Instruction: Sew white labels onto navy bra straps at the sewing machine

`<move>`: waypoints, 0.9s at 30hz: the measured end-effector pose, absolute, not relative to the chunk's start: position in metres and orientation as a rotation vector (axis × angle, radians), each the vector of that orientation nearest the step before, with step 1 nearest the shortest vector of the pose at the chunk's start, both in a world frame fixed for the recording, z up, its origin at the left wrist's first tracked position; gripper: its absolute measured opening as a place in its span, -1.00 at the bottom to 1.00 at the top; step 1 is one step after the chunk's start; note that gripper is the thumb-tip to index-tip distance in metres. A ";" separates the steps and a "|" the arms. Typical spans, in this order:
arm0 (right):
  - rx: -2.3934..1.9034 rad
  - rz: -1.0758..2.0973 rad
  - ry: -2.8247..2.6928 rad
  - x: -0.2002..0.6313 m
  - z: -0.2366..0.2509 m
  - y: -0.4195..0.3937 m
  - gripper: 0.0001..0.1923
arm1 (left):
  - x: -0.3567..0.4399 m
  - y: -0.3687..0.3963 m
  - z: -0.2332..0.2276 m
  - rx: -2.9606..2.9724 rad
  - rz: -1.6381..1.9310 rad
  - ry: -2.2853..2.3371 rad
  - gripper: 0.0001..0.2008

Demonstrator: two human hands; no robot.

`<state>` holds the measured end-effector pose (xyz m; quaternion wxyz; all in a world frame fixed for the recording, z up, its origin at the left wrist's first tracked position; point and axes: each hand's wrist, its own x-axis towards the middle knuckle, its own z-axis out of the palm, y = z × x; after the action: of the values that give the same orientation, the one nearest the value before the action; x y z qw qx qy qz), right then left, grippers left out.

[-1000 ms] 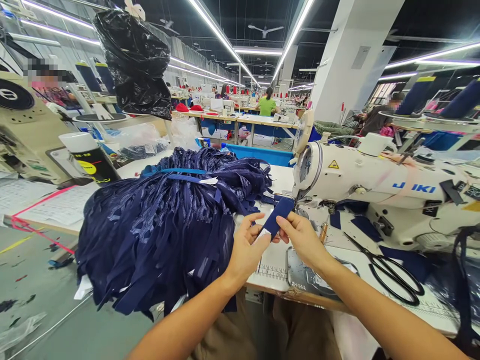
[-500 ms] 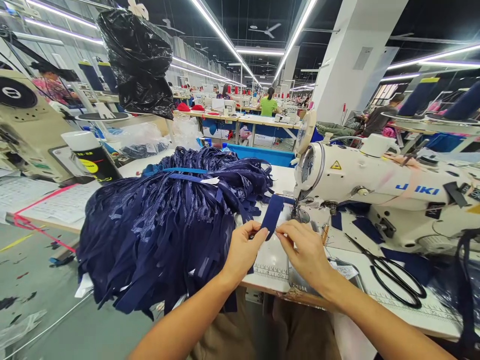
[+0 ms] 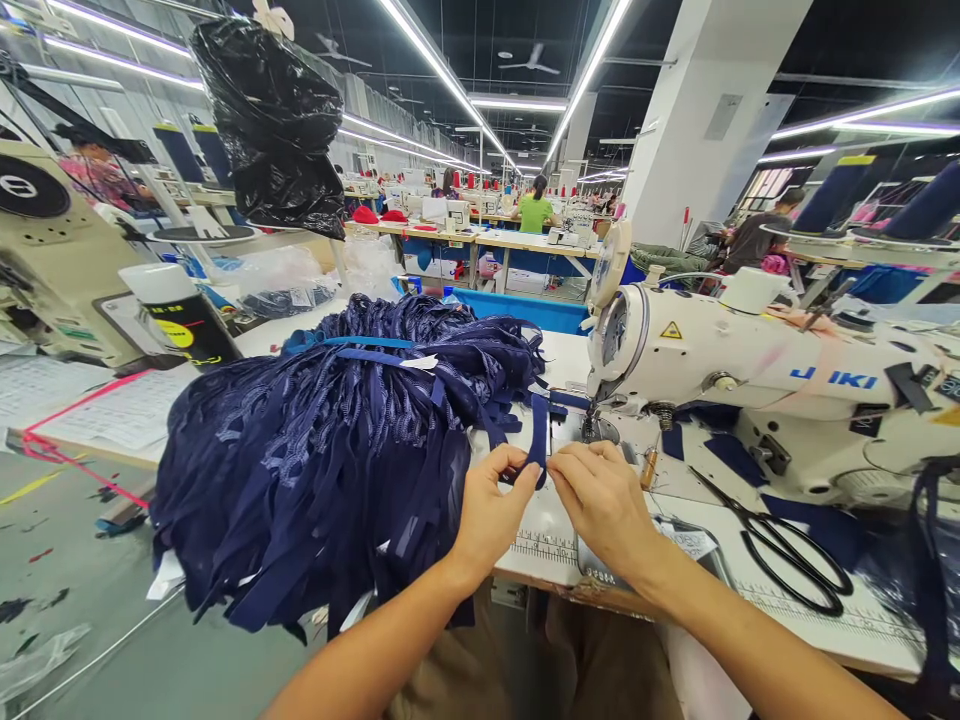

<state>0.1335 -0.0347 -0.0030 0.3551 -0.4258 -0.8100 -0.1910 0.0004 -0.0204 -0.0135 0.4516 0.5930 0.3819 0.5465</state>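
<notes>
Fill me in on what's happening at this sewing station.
A person's left hand and right hand pinch a narrow navy fabric strip between them, just in front of the Juki sewing machine. A big heap of navy strips lies to the left; black scissors rest on the table at right.

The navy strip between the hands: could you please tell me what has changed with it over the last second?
The navy strip, flat and slanting toward the sewing machine a second ago, now stands narrow, seemingly folded lengthwise. Both the left hand and right hand kept hold of its lower end and drew it slightly nearer. The navy pile and scissors stayed put.
</notes>
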 end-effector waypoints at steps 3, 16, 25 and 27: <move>-1.087 -0.560 -2.143 0.132 -0.003 -0.033 -0.75 | 0.001 -0.021 -0.016 1.511 1.368 0.933 -0.86; -1.040 -0.289 -2.024 0.144 0.004 -0.034 -0.88 | 0.003 -0.021 -0.024 1.042 1.291 0.818 -0.80; -1.055 -0.529 -2.080 0.131 -0.001 -0.034 -0.80 | 0.001 -0.023 -0.023 1.304 1.376 0.874 -0.85; -1.059 -0.606 -2.103 0.128 -0.001 -0.034 -0.76 | 0.002 -0.023 -0.023 1.403 1.408 0.901 -0.85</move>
<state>0.1278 -0.0344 -0.0009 0.3477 -0.4083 -0.8110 -0.2337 0.0018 -0.0233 -0.0230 0.4613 0.5705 0.3661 0.5725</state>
